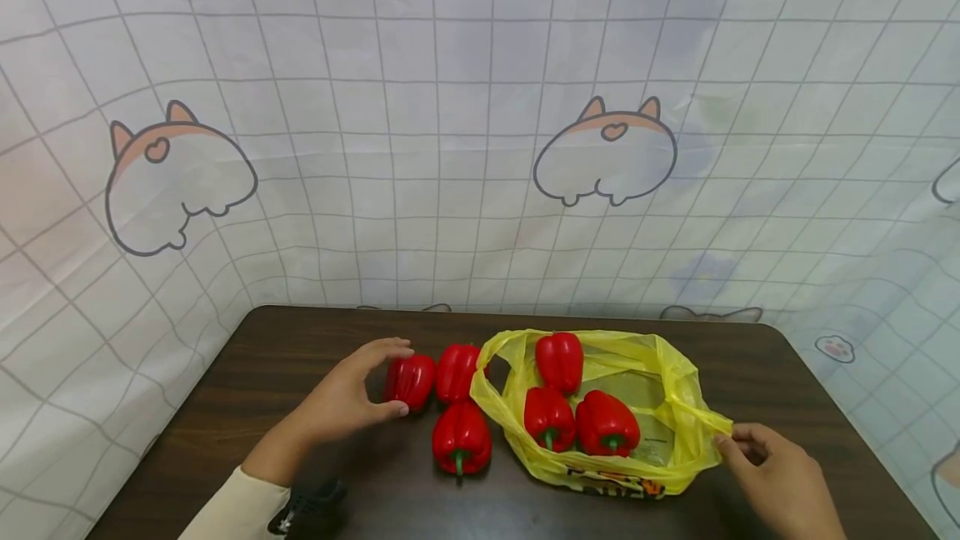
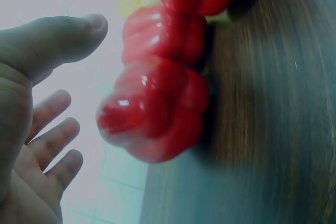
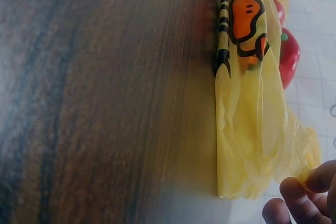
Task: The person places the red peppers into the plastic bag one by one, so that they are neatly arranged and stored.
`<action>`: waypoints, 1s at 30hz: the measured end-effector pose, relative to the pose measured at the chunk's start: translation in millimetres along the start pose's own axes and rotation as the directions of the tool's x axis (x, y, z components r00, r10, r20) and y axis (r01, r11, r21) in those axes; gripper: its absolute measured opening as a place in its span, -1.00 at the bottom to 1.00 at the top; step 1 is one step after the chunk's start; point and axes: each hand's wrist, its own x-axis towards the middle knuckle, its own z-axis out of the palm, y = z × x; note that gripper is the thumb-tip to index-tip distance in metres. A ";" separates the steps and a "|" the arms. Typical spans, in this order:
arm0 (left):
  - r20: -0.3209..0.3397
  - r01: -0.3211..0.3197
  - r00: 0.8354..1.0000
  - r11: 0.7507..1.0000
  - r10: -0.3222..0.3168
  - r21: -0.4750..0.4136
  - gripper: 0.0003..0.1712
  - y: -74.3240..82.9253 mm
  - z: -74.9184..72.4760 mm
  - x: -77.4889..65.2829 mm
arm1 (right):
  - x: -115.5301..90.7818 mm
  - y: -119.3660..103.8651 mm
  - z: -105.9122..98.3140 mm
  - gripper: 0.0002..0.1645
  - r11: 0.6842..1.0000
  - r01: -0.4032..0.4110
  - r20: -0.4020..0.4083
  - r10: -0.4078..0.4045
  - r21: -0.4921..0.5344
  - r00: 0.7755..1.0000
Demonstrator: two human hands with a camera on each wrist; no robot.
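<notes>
My left hand (image 1: 343, 394) is beside the leftmost red bell pepper (image 1: 410, 382), thumb and fingers spread around its left side. In the left wrist view a gap shows between the fingers and the nearest pepper (image 2: 157, 108). Two more red peppers, one behind (image 1: 456, 373) and one in front (image 1: 461, 440), sit right of it on the table. A yellow plastic bag (image 1: 678, 373) lies spread with its mouth wide, three red peppers inside, one of them at the back (image 1: 559, 363). My right hand (image 1: 783, 473) pinches the bag's right corner between thumb and finger, also seen in the right wrist view.
Everything stands on a dark wood-grain table (image 1: 300, 340). Behind it hangs a white grid-patterned cloth (image 1: 450, 148) with cartoon animal prints. A black band (image 1: 307, 511) sits at my left wrist, below the light sleeve (image 1: 240, 507).
</notes>
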 end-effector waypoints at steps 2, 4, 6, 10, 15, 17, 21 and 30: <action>0.004 0.012 1.000 1.000 -0.012 0.006 -0.20 -3.4 -1.4 -0.1 | 0.5 -0.3 0.2 -0.26 1.000 -0.001 0.001 0.001 -0.001 1.000; 0.011 0.023 1.000 1.000 -0.023 0.013 -0.19 -6.6 -2.2 0.2 | 0.7 -0.8 0.4 -0.25 1.000 -0.002 0.000 0.002 -0.001 1.000; 0.018 0.037 0.999 0.999 -0.037 0.015 -0.18 -8.8 -2.8 0.9 | 0.4 -1.3 0.5 -0.26 1.000 -0.004 0.000 0.004 0.001 1.000; 0.030 0.063 0.998 0.998 -0.064 0.028 -0.14 -14.1 -2.4 2.0 | -0.3 -2.1 0.7 -0.30 1.000 -0.005 -0.002 0.005 0.004 1.000; 0.049 0.089 0.995 0.995 -0.091 0.043 -0.10 -20.7 0.0 3.6 | -0.2 -1.7 1.3 -0.31 1.000 -0.008 -0.003 0.008 0.007 1.000; 0.060 0.094 0.994 0.994 -0.097 0.047 -0.08 -23.3 0.8 4.6 | -0.1 -1.6 1.7 -0.31 1.000 -0.008 -0.004 0.008 0.009 1.000; 0.079 0.090 0.992 0.995 -0.094 0.054 -0.08 -27.0 1.8 6.1 | -0.1 -1.5 2.5 -0.30 1.000 -0.009 0.000 0.009 0.012 1.000; 0.100 0.081 0.991 0.995 -0.086 0.055 -0.11 -31.2 3.3 7.8 | 0.5 -0.4 4.4 -0.31 1.000 -0.004 0.002 0.004 0.009 1.000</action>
